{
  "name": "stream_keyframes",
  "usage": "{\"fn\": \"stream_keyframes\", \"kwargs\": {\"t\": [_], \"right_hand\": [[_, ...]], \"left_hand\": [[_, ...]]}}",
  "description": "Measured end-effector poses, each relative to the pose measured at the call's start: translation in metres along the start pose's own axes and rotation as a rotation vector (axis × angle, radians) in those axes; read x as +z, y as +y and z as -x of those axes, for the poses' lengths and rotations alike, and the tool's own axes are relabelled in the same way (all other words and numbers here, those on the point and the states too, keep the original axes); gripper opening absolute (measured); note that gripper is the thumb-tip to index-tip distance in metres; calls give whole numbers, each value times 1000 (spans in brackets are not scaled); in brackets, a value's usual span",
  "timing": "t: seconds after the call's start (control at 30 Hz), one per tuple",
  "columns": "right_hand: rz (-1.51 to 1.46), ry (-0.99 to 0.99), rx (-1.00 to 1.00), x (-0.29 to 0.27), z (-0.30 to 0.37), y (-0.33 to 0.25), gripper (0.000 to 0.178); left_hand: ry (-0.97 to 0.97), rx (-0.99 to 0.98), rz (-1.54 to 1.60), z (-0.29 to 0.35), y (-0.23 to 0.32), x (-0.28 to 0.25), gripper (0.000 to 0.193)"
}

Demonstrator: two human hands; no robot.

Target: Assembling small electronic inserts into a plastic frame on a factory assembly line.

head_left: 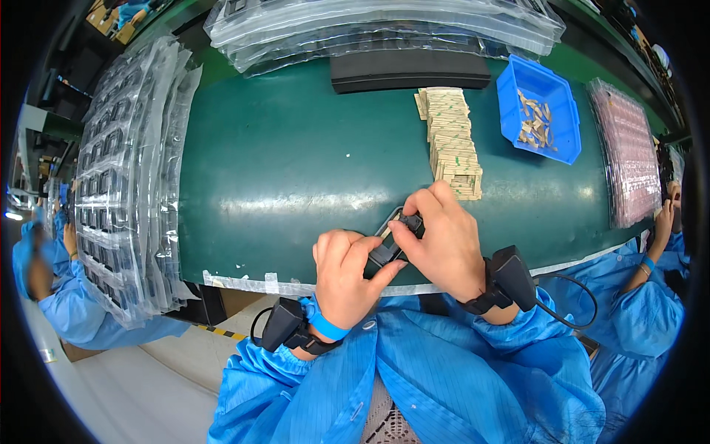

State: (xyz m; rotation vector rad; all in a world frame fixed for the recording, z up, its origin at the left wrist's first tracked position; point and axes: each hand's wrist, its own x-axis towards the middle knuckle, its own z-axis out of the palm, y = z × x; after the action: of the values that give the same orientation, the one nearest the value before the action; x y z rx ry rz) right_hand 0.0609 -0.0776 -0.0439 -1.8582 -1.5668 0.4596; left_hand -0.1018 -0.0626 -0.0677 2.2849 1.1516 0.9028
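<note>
Between my two hands, near the table's front edge, is a small black rectangular plastic frame (384, 253), tilted, with a pale strip along its inside. My left hand (346, 268) grips its lower left end between thumb and fingers. My right hand (442, 235) has thumb and forefinger pinched together at the frame's upper right part; whether they hold a small piece there is hidden. Just beyond my right hand, a long overlapping row of cream adhesive pieces (452, 140) with green marks runs away from me.
A blue bin (543, 70) with small tan strips stands back right. Clear trays of black parts (126, 170) are stacked left, more plastic trays (384, 33) at the back by a black bar (410, 72). Pinkish trays (627, 152) lie right. Co-workers sit on both sides.
</note>
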Motion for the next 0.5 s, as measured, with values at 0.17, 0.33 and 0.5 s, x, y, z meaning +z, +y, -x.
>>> {"fn": "stream_keyframes", "kwargs": {"t": [0.17, 0.33, 0.5], "right_hand": [[38, 9, -31, 1, -2, -1, 14], [58, 21, -45, 4, -6, -3, 10], [152, 23, -171, 7, -5, 3, 8]], "left_hand": [[11, 8, -29, -1, 4, 0, 41], [17, 11, -15, -1, 2, 1, 41], [22, 17, 0, 0, 1, 1, 42]]}}
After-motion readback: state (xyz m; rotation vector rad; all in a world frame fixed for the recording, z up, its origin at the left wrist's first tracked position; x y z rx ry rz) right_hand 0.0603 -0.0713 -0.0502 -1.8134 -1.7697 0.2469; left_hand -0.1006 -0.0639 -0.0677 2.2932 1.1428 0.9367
